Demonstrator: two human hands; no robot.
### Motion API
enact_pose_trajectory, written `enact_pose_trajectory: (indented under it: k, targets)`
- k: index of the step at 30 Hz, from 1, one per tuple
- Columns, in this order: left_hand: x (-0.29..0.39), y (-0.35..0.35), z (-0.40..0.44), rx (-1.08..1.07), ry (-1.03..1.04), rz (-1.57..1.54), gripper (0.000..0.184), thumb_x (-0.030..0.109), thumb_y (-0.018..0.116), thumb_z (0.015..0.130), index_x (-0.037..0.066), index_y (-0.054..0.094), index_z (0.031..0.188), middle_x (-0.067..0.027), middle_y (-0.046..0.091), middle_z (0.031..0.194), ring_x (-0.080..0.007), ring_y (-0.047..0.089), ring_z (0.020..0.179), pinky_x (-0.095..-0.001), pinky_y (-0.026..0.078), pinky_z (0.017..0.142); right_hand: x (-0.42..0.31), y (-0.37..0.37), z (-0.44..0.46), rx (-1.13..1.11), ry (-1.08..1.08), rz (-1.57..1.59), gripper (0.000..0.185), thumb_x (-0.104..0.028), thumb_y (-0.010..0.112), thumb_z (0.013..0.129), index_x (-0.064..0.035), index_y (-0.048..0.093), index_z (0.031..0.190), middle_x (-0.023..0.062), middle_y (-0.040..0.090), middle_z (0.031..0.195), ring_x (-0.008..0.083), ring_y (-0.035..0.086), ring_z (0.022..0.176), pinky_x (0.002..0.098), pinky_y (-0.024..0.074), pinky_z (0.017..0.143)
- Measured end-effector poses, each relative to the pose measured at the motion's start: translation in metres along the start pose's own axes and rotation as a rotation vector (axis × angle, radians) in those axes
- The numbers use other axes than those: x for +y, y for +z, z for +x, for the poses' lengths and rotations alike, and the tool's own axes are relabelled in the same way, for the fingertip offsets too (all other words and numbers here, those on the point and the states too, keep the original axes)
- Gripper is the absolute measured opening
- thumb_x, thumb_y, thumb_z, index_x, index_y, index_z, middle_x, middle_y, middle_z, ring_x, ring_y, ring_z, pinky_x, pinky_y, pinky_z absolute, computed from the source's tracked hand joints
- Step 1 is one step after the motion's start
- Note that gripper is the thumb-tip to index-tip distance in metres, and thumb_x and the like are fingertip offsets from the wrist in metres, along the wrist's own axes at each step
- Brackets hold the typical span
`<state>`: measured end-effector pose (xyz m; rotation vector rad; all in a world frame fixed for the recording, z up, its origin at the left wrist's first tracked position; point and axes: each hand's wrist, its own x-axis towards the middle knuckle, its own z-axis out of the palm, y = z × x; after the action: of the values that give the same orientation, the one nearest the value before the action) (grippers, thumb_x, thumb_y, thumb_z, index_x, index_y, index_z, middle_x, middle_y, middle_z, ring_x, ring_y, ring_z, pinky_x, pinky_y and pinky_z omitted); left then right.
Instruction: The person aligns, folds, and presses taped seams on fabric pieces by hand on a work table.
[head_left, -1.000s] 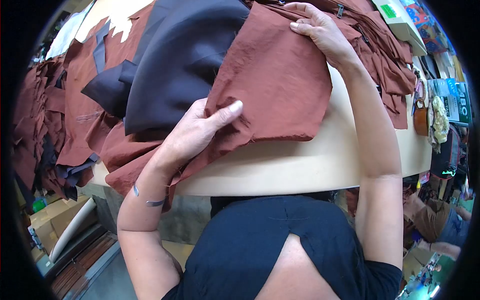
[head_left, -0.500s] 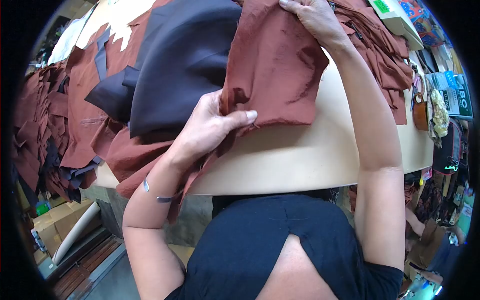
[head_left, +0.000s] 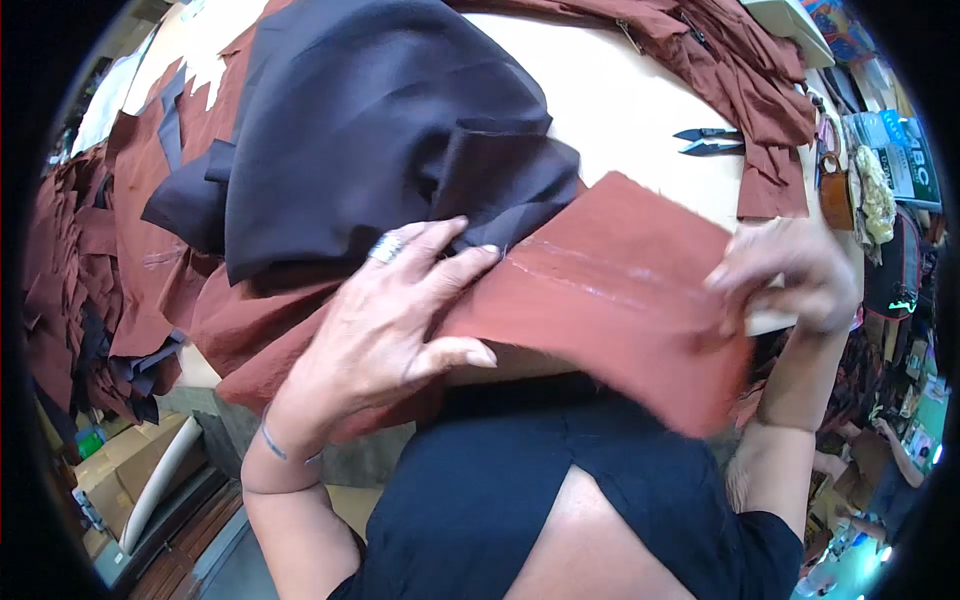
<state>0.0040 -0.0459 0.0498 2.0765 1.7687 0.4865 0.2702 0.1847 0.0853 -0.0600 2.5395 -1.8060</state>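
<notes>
A rust-brown cloth panel (head_left: 620, 290) with two pale chalk-like lines stretches between my hands at the table's near edge. My right hand (head_left: 785, 275), blurred, is closed on its right end. My left hand (head_left: 405, 300), with a ring, lies over the left end of the panel, fingers spread and thumb apart, beside the dark cloth. That dark cloth (head_left: 370, 130) is heaped in the middle, one corner folded next to my left fingertips. More rust cloth (head_left: 265, 325) passes under my left wrist.
Small dark snips (head_left: 712, 141) lie on the pale table (head_left: 620, 110). Gathered rust cloth with zippers (head_left: 740, 80) is at the back right, and layered cloth pieces (head_left: 75, 270) hang at the left. A cardboard box (head_left: 125, 465) is on the lower left. A person (head_left: 890, 480) is at the lower right.
The rust panel has swung down and turned toward my body, showing its lined side. My right hand came down to the right; my left hand opened. The snips and the dark cloth's folded corner are now visible.
</notes>
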Motion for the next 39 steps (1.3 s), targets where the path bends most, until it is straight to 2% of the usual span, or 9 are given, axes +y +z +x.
enact_pose_trajectory:
  k: [4,7,10,16,20,23,27,31,39]
  targets:
    - [0.013,-0.011,0.017,0.248,-0.042,0.029,0.044,0.037,0.061,0.081,0.004,0.061,0.110,-0.0163,0.063,0.101,-0.0333,0.062,0.091,-0.0394,0.050,0.078,-0.002,0.033,-0.014,-0.101,0.208,-0.124,0.037,-0.014,0.065,0.081,0.0024,0.060,0.114,0.0159,0.068,0.085,0.0275,0.067,0.075,0.0339,0.0509,0.074]
    - [0.009,-0.005,0.051,0.163,0.283,0.213,0.030,0.025,0.064,0.078,0.013,0.064,0.105,-0.0081,0.060,0.114,-0.0292,0.054,0.108,-0.0411,0.044,0.089,-0.010,0.049,0.003,0.212,0.161,0.021,0.032,-0.012,0.065,0.080,0.0003,0.062,0.110,0.0164,0.066,0.094,0.0299,0.065,0.085,0.0353,0.0491,0.082]
    - [-0.019,0.022,0.070,0.041,0.326,0.371,0.026,0.027,0.063,0.082,0.019,0.062,0.107,-0.0017,0.049,0.131,-0.0256,0.044,0.123,-0.0426,0.035,0.100,0.014,0.077,0.041,0.325,-0.071,-0.444,0.031,-0.011,0.065,0.078,-0.0015,0.058,0.107,0.0163,0.063,0.101,0.0282,0.064,0.090,0.0368,0.0501,0.080]
    - [-0.033,0.017,0.049,0.305,0.071,0.578,0.016,0.022,0.063,0.079,0.008,0.057,0.081,-0.0049,0.053,0.091,-0.0220,0.054,0.084,-0.0348,0.043,0.072,0.052,0.103,0.055,0.432,-0.144,-0.736,0.032,-0.007,0.065,0.076,-0.0049,0.056,0.106,0.0109,0.061,0.101,0.0258,0.058,0.102,0.0376,0.0423,0.091]
    - [-0.019,0.017,0.031,0.269,-0.196,0.727,0.013,0.019,0.063,0.079,0.010,0.057,0.072,-0.0024,0.055,0.094,-0.0201,0.053,0.095,-0.0355,0.041,0.079,0.059,0.103,0.056,0.423,-0.164,-0.731,0.044,-0.002,0.067,0.070,-0.0059,0.053,0.112,0.0099,0.060,0.104,0.0268,0.057,0.103,0.0404,0.0413,0.091]
    - [-0.013,0.014,0.035,0.414,0.055,0.813,0.005,0.018,0.061,0.079,0.014,0.059,0.078,0.0012,0.058,0.111,-0.0181,0.052,0.107,-0.0368,0.039,0.090,0.054,0.095,0.062,0.407,-0.138,-0.678,0.046,-0.004,0.065,0.073,-0.0064,0.050,0.116,0.0093,0.061,0.097,0.0241,0.058,0.100,0.0386,0.0413,0.089]
    - [-0.015,0.014,0.031,0.199,0.432,0.429,0.015,0.016,0.060,0.076,0.016,0.063,0.091,0.0005,0.058,0.121,-0.0225,0.053,0.112,-0.0414,0.036,0.101,0.052,0.091,0.066,0.389,-0.107,-0.677,0.049,-0.002,0.065,0.071,-0.0065,0.049,0.118,0.0094,0.060,0.092,0.0240,0.058,0.098,0.0387,0.0415,0.088]
    - [-0.017,0.012,0.029,0.131,0.262,0.233,0.014,0.011,0.065,0.071,0.006,0.063,0.084,-0.0066,0.060,0.093,-0.0237,0.060,0.090,-0.0376,0.046,0.083,0.053,0.090,0.069,0.427,-0.115,-0.679,0.046,-0.001,0.064,0.071,-0.0061,0.050,0.115,0.0088,0.059,0.089,0.0236,0.058,0.093,0.0377,0.0423,0.085]
    - [-0.012,0.031,0.030,0.253,0.101,0.158,0.020,0.009,0.070,0.070,0.007,0.060,0.087,-0.0060,0.058,0.088,-0.0238,0.057,0.077,-0.0353,0.042,0.066,0.059,0.095,0.094,0.493,-0.187,-0.550,0.032,0.001,0.050,0.081,-0.0073,0.051,0.111,0.0066,0.058,0.085,0.0233,0.057,0.084,0.0357,0.0429,0.081]
